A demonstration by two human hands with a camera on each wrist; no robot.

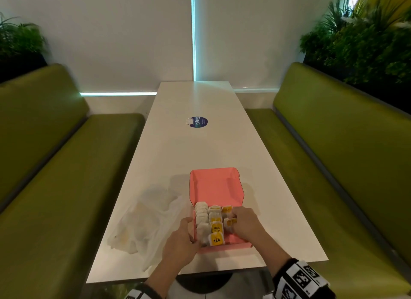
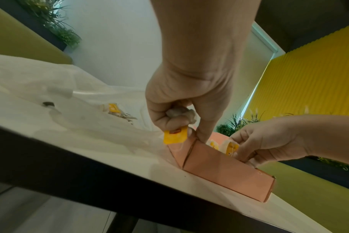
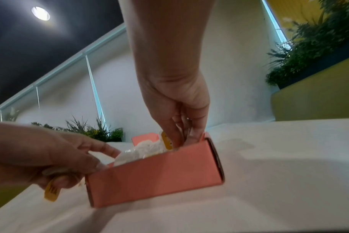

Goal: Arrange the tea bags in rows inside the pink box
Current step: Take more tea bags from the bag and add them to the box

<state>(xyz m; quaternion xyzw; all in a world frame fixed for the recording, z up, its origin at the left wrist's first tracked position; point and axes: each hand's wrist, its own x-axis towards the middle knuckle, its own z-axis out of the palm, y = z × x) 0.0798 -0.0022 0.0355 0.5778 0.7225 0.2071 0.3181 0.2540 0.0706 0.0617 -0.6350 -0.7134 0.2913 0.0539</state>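
The pink box (image 1: 224, 248) stands open near the table's front edge, its lid (image 1: 215, 187) tilted back. White tea bags with yellow tags (image 1: 212, 223) stand in rows inside, fuller on the left and middle. My left hand (image 1: 180, 241) is at the box's front left corner (image 2: 189, 146); its fingers curl round a crumpled tea bag (image 2: 179, 112) whose yellow tag (image 2: 174, 135) hangs down. My right hand (image 1: 244, 225) reaches down into the right side of the box (image 3: 155, 176) and pinches a tea bag (image 2: 231, 147) there.
A clear plastic bag (image 1: 144, 223) with more tea bags (image 2: 113, 108) lies left of the box. A round blue sticker (image 1: 198, 122) sits mid-table. Green benches (image 1: 55, 176) flank the white table (image 1: 278, 209); its front edge is just below the box.
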